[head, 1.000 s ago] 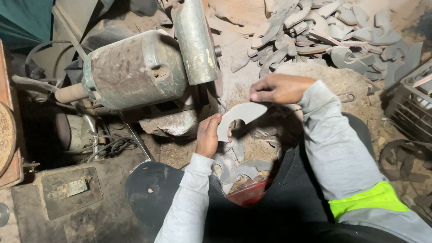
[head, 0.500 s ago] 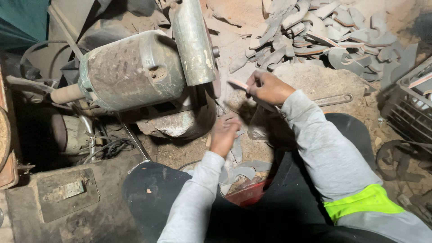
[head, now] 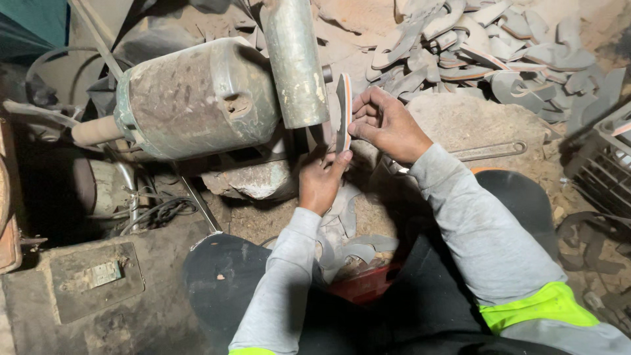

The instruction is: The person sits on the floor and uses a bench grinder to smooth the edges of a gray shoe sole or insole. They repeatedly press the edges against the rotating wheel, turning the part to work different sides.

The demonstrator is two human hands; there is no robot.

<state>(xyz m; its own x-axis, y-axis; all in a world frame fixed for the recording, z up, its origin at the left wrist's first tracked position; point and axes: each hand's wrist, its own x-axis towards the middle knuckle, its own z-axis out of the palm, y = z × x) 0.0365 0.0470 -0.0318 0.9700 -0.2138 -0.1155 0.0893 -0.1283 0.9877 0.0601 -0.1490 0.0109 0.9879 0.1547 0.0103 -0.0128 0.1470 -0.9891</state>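
Since the earlier frame both hands have turned the curved metal blade [head: 343, 112] on edge beside the grinder's shaft [head: 294, 62]; right hand [head: 388, 125] fingers pinch its top, left hand [head: 320, 181] fingertips clamp its lower end.

your hands at the grinder, blanks all around

the curved blade [head: 343, 112] stands edge-up between your left hand [head: 322, 181] below and right hand [head: 388, 125] above, just right of the grinder [head: 197, 98]; a pile of blanks [head: 499, 46] lies behind, a wrench [head: 490, 151] right, a crate [head: 608, 164] far right.
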